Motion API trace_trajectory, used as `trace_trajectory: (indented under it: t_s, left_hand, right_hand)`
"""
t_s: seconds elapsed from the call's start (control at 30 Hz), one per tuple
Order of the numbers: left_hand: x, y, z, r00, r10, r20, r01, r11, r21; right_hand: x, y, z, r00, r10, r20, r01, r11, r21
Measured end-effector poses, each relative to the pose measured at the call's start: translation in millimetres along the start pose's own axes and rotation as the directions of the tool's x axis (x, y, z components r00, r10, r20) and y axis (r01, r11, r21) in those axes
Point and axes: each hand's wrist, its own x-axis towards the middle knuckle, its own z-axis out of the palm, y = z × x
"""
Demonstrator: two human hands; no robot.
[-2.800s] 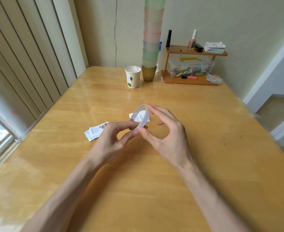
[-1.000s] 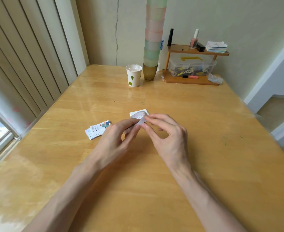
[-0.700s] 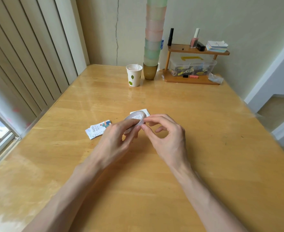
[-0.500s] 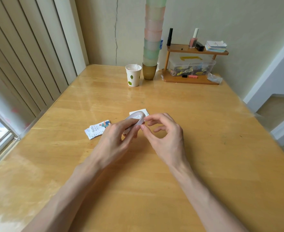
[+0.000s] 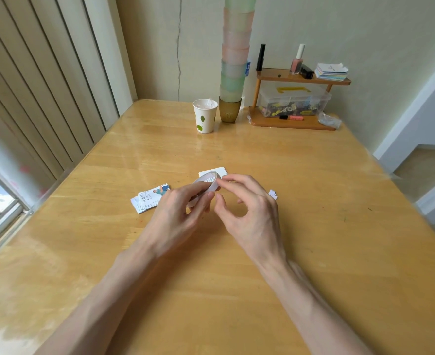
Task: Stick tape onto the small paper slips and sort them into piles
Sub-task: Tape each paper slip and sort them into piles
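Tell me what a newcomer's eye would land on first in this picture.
First, two bare hands over the middle of the light wooden table: the left hand grips a thin translucent white ring of tape, with fingertips of the right hand at its rim. Next, the tall stack of pastel plastic cups at the far edge, and a pile of small printed paper slips left of the hands.

Both bare forearms converge on the tape roll (image 5: 207, 183). The left hand (image 5: 175, 219) grips the roll from its left, fingers curled round it. The right hand (image 5: 249, 213), right of the roll, pinches its edge between curled index finger and thumb.
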Motion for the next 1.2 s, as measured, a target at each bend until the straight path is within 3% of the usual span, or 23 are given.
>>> trace_trajectory:
  t_s: [0.5, 0.87, 1.07, 1.2]
  left_hand:
    - [-1.2, 3.2, 1.5, 1.0, -0.012, 0.002, 0.012, 0.999, 0.042]
    - [-0.6, 2.2, 0.4, 0.999, -0.05, -0.017, 0.05, 0.998, 0.026]
    - [1.3, 7.2, -0.6, 0.997, -0.08, -0.001, 0.08, 0.997, -0.022]
    - [1.3, 7.1, -0.5, 0.995, -0.093, -0.025, 0.093, 0.995, -0.025]
  right_hand:
    - [4.3, -0.5, -2.2, 0.984, 0.173, 0.042, -0.178, 0.957, 0.23]
    - [1.3, -1.3, -2.1, 0.993, 0.115, 0.009, -0.115, 0.985, 0.131]
    - [7.3, 0.8, -4.6, 0.939, 0.325, 0.114, -0.344, 0.867, 0.361]
    - [8.5, -2.6, -4.2, 0.918, 0.382, 0.109, -0.39, 0.819, 0.42]
